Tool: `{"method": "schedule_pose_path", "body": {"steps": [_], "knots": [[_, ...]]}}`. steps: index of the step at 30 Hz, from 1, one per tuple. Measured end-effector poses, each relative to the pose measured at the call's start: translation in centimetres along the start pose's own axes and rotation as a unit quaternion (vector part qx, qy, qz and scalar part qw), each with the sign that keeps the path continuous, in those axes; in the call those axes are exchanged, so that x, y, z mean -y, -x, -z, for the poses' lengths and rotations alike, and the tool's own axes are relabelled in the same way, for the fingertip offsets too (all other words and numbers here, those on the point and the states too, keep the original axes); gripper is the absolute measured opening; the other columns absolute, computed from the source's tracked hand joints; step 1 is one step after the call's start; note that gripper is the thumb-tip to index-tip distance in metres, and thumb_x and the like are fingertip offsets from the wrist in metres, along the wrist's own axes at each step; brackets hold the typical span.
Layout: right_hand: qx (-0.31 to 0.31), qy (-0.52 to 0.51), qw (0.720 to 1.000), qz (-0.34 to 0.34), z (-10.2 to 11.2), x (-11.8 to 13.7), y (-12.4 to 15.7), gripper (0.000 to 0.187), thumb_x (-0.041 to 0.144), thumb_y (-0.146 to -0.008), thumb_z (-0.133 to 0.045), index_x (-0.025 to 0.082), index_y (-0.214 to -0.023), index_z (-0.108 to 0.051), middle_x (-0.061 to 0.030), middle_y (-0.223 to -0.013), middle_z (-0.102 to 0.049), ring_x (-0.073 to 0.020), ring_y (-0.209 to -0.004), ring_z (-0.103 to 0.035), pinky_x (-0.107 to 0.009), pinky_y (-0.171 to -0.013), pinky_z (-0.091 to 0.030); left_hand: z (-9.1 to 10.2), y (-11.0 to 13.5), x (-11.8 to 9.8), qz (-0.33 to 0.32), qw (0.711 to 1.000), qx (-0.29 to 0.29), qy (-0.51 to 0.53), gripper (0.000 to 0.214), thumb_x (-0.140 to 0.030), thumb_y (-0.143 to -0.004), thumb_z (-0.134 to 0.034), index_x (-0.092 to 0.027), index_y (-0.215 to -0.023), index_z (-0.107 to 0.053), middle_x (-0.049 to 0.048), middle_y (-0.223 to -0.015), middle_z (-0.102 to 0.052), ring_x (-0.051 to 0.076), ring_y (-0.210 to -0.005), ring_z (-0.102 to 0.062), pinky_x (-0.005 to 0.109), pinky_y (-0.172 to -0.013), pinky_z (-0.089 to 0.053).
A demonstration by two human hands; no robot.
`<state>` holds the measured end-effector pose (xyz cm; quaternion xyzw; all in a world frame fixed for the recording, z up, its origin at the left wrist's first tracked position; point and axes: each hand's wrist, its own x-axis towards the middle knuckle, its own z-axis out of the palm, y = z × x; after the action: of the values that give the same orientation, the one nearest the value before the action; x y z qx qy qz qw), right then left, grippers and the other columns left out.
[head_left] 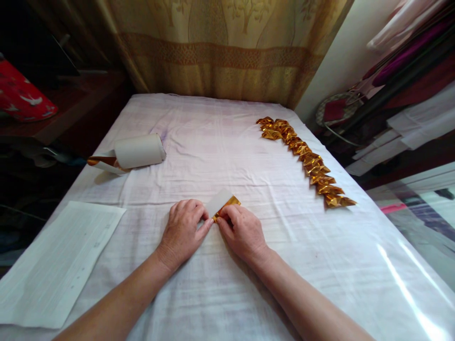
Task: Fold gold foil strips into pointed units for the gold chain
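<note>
Between my hands a small piece of gold foil paper (pixel 219 201) lies on the white cloth, its white back up and a gold strip showing along the right edge. My left hand (pixel 185 227) pinches its lower left corner with thumb and fingertips. My right hand (pixel 243 229) has its thumb and curled fingers pressed on the gold edge, the two thumbs nearly meeting. Fingers cover part of the paper. To the right, a row of folded gold foil pieces (pixel 314 166) runs in a slanting line away from me.
A roll of white-backed gold paper (pixel 138 150) lies at the left with its end loose. Nearer on the left is a white printed sheet (pixel 67 260). A patterned curtain (pixel 220 52) hangs behind the bed-like surface. A red cylinder (pixel 24 92) stands on a dark shelf; clothes hang right.
</note>
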<state>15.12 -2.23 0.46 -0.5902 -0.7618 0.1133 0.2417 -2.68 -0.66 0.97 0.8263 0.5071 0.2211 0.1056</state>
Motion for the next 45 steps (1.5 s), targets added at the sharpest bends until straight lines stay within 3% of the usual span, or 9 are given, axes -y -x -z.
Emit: {"method": "schedule_pose_path", "body": {"steps": [7,13,18,23,26,29,33,36,45], "knots": [[0.026,0.019,0.999,-0.032,0.3,0.6,-0.4,0.016,0.032,-0.089,-0.067,0.021,-0.081,-0.059,-0.0028,-0.079,-0.065,-0.0189,-0.074,-0.058,-0.029,-0.065,-0.036,0.0,-0.1,0.0,0.020,1.000,0.021,0.006,0.011,-0.029,-0.088,-0.066,-0.022,-0.086,-0.058,0.0026,-0.095,-0.062,0.024,-0.095,-0.054,0.040,-0.089,-0.040],[0.087,-0.043,0.993,-0.066,1.2,0.7,-1.1,0.012,0.021,-0.087,-0.067,0.022,-0.079,-0.059,-0.0003,-0.082,-0.064,-0.0168,-0.077,-0.058,-0.027,-0.067,-0.037,0.0,-0.1,0.0,0.026,0.999,0.023,0.019,0.010,-0.027,-0.088,-0.066,-0.023,-0.086,-0.058,0.0015,-0.096,-0.062,0.023,-0.096,-0.054,0.040,-0.089,-0.039],[0.130,-0.092,0.986,-0.045,1.6,-1.0,-1.5,0.014,0.010,-0.083,-0.063,0.021,-0.077,-0.059,0.0001,-0.083,-0.063,-0.0155,-0.078,-0.058,-0.026,-0.068,-0.039,0.0,-0.1,0.2,0.027,0.999,0.026,0.026,0.006,-0.022,-0.087,-0.064,-0.023,-0.087,-0.058,0.0013,-0.095,-0.062,0.023,-0.095,-0.054,0.040,-0.089,-0.039],[0.118,-0.112,0.987,-0.012,1.6,-2.5,-1.4,0.016,0.007,-0.082,-0.060,0.021,-0.075,-0.059,0.0002,-0.081,-0.063,-0.0153,-0.077,-0.058,-0.026,-0.069,-0.040,0.0,-0.1,0.2,0.015,0.999,0.023,0.020,0.003,-0.022,-0.089,-0.060,-0.022,-0.087,-0.059,0.0021,-0.094,-0.063,0.023,-0.094,-0.054,0.041,-0.088,-0.039],[0.105,-0.111,0.988,-0.019,1.6,-2.3,-1.2,0.016,0.007,-0.082,-0.060,0.021,-0.074,-0.059,0.0003,-0.079,-0.063,-0.0155,-0.076,-0.059,-0.026,-0.069,-0.041,0.0,0.1,0.1,-0.010,1.000,-0.005,0.020,0.005,-0.018,-0.089,-0.059,-0.022,-0.089,-0.061,0.0029,-0.095,-0.064,0.023,-0.093,-0.055,0.041,-0.088,-0.039],[0.088,-0.107,0.990,-0.028,1.3,-2.0,-0.9,0.015,0.009,-0.083,-0.061,0.021,-0.075,-0.060,-0.0001,-0.080,-0.064,-0.0160,-0.077,-0.059,-0.026,-0.069,-0.041,0.1,0.4,-0.2,-0.089,0.995,-0.049,0.017,0.016,-0.016,-0.090,-0.058,-0.026,-0.098,-0.068,0.0025,-0.103,-0.068,0.023,-0.100,-0.056,0.042,-0.093,-0.037],[0.042,-0.105,0.993,-0.019,0.9,-1.6,-0.3,0.013,0.012,-0.086,-0.062,0.022,-0.077,-0.060,-0.0004,-0.081,-0.064,-0.0164,-0.078,-0.058,-0.027,-0.071,-0.042,0.1,0.7,-0.5,-0.175,0.984,-0.041,-0.013,0.024,-0.018,-0.091,-0.059,-0.028,-0.109,-0.070,0.0008,-0.107,-0.073,0.023,-0.107,-0.057,0.045,-0.102,-0.033],[0.030,-0.078,0.996,-0.027,0.8,-1.2,-0.1,0.012,0.016,-0.088,-0.063,0.022,-0.078,-0.060,-0.0013,-0.081,-0.063,-0.0173,-0.078,-0.058,-0.027,-0.070,-0.042,0.0,0.8,-0.6,-0.174,0.984,-0.026,-0.034,0.028,-0.016,-0.089,-0.059,-0.026,-0.114,-0.070,0.0016,-0.107,-0.074,0.023,-0.106,-0.059,0.047,-0.104,-0.032],[0.097,-0.032,0.992,-0.080,2.6,-1.4,-0.4,0.009,0.019,-0.087,-0.066,0.022,-0.079,-0.063,-0.0008,-0.088,-0.067,-0.0174,-0.084,-0.060,-0.027,-0.070,-0.039,0.2,0.8,-0.6,-0.176,0.983,-0.023,-0.055,0.027,-0.017,-0.091,-0.058,-0.026,-0.113,-0.070,0.0006,-0.107,-0.075,0.023,-0.105,-0.060,0.047,-0.103,-0.033]]}}
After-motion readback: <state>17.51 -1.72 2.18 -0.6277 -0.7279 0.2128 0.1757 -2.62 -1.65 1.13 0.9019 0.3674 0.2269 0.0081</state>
